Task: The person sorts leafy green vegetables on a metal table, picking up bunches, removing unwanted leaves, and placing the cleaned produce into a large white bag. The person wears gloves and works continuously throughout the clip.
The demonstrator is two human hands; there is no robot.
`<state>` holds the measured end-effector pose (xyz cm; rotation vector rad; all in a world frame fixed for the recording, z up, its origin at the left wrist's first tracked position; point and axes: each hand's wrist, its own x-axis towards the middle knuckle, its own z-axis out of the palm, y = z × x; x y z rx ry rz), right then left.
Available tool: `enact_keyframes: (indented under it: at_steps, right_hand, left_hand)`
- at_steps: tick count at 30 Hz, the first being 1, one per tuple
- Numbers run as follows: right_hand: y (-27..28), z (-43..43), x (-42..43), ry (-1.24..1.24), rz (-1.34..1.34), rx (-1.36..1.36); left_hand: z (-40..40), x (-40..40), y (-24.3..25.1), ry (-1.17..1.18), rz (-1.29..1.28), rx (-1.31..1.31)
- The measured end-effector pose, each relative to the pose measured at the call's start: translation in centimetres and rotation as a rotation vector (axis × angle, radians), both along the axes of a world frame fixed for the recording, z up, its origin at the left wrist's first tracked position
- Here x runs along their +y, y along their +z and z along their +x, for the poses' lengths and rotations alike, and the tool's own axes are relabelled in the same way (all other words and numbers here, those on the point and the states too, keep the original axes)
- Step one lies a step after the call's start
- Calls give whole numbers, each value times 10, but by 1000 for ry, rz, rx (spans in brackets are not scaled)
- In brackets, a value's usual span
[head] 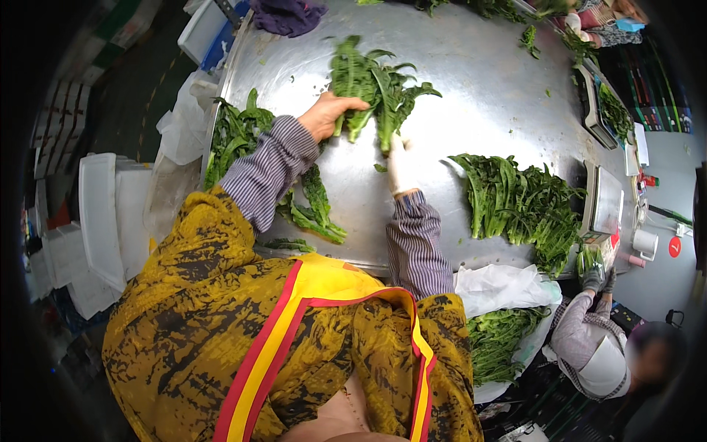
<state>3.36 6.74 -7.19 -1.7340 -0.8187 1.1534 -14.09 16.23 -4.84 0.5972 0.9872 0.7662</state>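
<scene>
My left hand [331,113], bare, grips a bunch of leafy greens [353,74] with long, dark, jagged leaves, over the steel table [442,61]. Beside it my right hand [400,160], in a white glove, is at the stem end of another leafy bunch [392,96]; its fingers are around the stems. Loose greens [240,130] lie at the left edge, partly behind my left sleeve, and a few more leaves [317,212] lie nearer my body. To the right, a wide row of greens [513,199] rests on the table.
Weighing scales [606,200] stand at the right edge. A lined container of greens [500,342] is below the table edge. A purple cloth [287,16] lies at the far left corner. A co-worker [588,348] handles greens at lower right; another person's gloved hand [577,27] is at upper right.
</scene>
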Motion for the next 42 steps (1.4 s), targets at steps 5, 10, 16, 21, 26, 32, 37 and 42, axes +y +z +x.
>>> enact_keyframes:
  at_steps: [5,10,16,21,26,32,37,42]
  right_hand:
    - [10,26,-24,191,178,-492]
    - [64,27,-29,78,315,-640]
    - [79,93,-64,-443,101,325]
    - [108,142,-146,311,-85,-318]
    - [162,171,-208,358,-40,-558]
    - [186,191,-301,-59,57,-319]
    - [180,218,-381,-457,23,-599]
    - [144,246,-517,-616,-433,-1099]
  left_hand:
    - [36,-36,24,-96,-198,-372]
    - [88,-65,30,118,-29,-254]
    - [154,-105,79,-2,313,-262]
    - [192,-107,95,-281,-33,-348]
    - [298,-128,49,-139,-218,-120]
    - [418,-124,52,-297,-68,29]
    - [466,-116,50,-223,-27,7]
    - [445,-103,20,-177,618,515]
